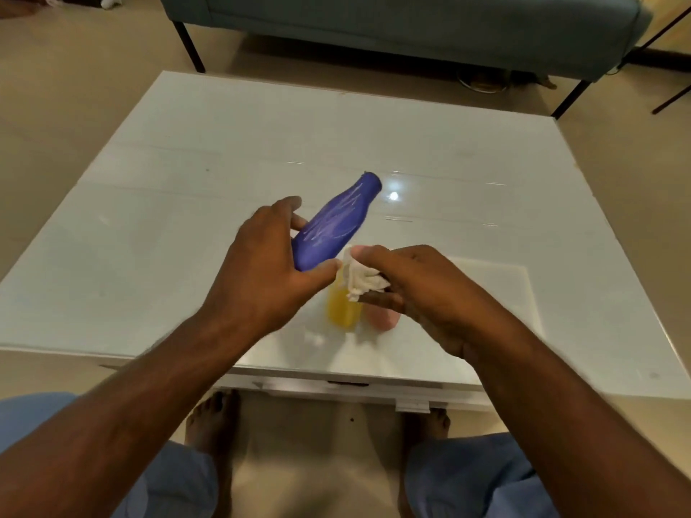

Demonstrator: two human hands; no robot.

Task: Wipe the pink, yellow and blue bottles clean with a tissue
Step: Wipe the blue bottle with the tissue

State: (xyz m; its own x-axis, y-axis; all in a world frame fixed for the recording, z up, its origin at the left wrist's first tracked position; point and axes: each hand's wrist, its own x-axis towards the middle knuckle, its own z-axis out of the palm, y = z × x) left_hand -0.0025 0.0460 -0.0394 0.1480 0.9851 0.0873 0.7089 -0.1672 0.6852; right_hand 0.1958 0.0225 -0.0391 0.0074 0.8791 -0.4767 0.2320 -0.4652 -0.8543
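My left hand grips the lower end of the blue bottle, which is lifted above the table and tilted, its neck pointing up and to the right. White streaks show on the bottle's side. My right hand holds a crumpled white tissue against the bottle's base. Below the hands, the yellow bottle and the pink bottle are on the table side by side, both partly hidden by my right hand and the tissue.
The white glossy table fills the middle of the view, its front edge near my knees. A white sheet lies on it at the right. A teal sofa on black legs stands beyond the table.
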